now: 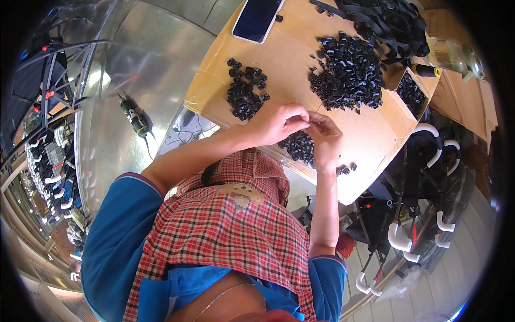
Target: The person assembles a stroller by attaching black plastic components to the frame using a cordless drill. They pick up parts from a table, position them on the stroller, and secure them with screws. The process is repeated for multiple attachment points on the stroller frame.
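My left hand [280,122] and my right hand [326,138] meet fingertip to fingertip over the near part of a cardboard-covered table [289,64]. Both are closed in a pinch; whatever sits between the fingers is too small to make out. Beneath them lies a pile of small black plastic parts [298,149], partly hidden by my hands. A looser group of black plastic pieces [244,91] is spread to the left. Farther off, to the right, rises a large heap of black plastic pieces [351,70], with smaller bits along its left side.
A phone [257,20] lies at the far left table edge. Black straps [389,24] are bundled at the far right, near an open box of black parts [410,94]. A corded power screwdriver [132,115] rests on a metal surface at left. Frames with white handles [399,236] stand at right.
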Demonstrator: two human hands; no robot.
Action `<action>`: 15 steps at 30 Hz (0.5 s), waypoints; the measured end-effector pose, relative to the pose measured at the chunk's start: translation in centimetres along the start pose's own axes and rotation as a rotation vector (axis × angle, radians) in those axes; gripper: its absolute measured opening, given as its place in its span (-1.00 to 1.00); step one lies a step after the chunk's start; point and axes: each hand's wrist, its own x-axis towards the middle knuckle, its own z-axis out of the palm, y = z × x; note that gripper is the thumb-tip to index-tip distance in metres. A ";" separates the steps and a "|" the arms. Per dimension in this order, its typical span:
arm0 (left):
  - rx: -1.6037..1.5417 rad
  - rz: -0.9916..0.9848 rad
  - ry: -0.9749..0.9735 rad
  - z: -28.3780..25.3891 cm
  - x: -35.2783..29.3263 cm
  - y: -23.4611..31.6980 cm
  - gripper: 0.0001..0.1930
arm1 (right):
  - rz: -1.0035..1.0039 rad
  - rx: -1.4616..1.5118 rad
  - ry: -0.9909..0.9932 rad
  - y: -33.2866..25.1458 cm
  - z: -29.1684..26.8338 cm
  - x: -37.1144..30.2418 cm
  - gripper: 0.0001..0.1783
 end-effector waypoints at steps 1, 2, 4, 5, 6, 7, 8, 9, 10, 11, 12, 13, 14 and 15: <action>0.008 0.001 -0.004 -0.2 -0.4 0.0 -0.89 | 0.032 0.070 -0.044 0.1 0.1 -0.5 -0.75; 0.017 0.002 -0.007 -0.3 -0.8 0.0 -0.89 | 0.044 0.101 -0.067 0.2 0.3 -0.9 -0.75; 0.033 0.013 -0.017 -0.5 -1.7 -0.3 -0.86 | 0.075 0.168 -0.106 0.7 0.4 -1.7 -0.75; 0.005 -0.033 0.009 -0.6 -2.2 -0.3 -0.84 | 0.098 0.219 -0.138 1.2 0.5 -2.0 -0.74; -0.023 -0.079 0.034 -0.7 -2.8 -0.1 -0.82 | 0.134 0.278 -0.163 1.3 0.8 -2.3 -0.73; -0.051 -0.123 0.058 -0.9 -3.1 0.1 -0.81 | 0.171 0.337 -0.186 1.4 1.0 -2.6 -0.73; -0.085 -0.157 0.081 -0.8 -3.7 -0.4 -0.76 | 0.204 0.360 -0.239 1.5 1.1 -2.7 -0.72; -0.038 -0.132 0.103 -0.9 -4.0 -0.5 -0.76 | 0.239 0.400 -0.272 1.3 1.3 -2.9 -0.68; 0.009 -0.107 0.122 -1.1 -4.1 -0.5 -0.76 | 0.273 0.407 -0.275 1.0 1.8 -3.0 -0.66; 0.057 -0.082 0.140 -1.4 -4.3 -0.4 -0.76 | 0.308 0.415 -0.277 0.7 2.1 -2.9 -0.64; 0.115 -0.120 0.128 -1.8 -4.3 -0.2 -0.77 | 0.234 0.286 -0.255 0.6 2.1 -2.7 -0.64; 0.153 -0.046 0.178 -2.2 -4.2 -0.9 -0.81 | 0.160 0.155 -0.235 0.5 2.1 -2.4 -0.64; 0.225 -0.029 0.210 -2.7 -4.1 -1.7 -0.82 | 0.085 0.024 -0.215 0.5 2.1 -2.0 -0.63; 0.296 -0.012 0.240 -3.3 -3.8 -2.4 -0.83 | -0.018 -0.119 -0.111 1.1 1.4 -1.1 -0.64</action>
